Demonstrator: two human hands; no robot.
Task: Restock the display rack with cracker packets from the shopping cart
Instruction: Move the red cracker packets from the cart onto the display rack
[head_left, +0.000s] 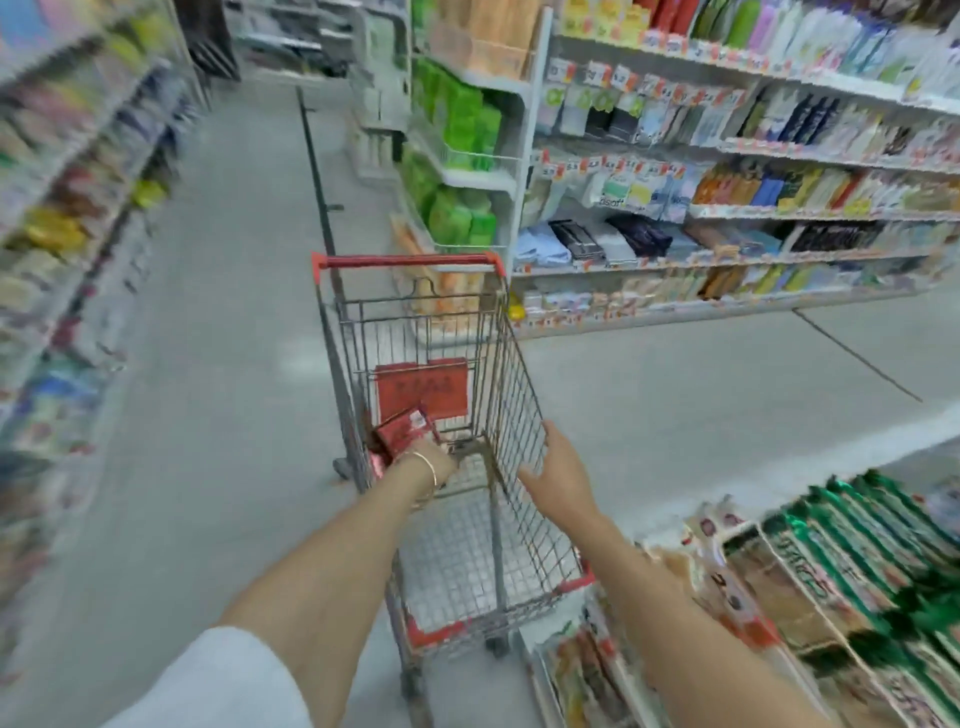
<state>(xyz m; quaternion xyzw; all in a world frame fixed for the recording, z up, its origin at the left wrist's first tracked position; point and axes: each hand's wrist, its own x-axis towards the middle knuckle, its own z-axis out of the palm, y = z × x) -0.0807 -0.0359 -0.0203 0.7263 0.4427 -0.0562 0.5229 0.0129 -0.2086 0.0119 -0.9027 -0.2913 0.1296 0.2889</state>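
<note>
Cracker packets (402, 428) lay low in the cart (410, 260); our left hand (431, 461) gripped one, right hand (558, 462) open against the side. We judged a straight lift safest.

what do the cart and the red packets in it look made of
Shopping cart: grey metal wire mesh, dull and seemingly rusty in places; its red handle and corner trims look plastic. Red packets in the left hand: printed card or film, too blurred to tell which.

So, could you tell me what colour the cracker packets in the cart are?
The cracker packets are red; the head view shows them.
</note>
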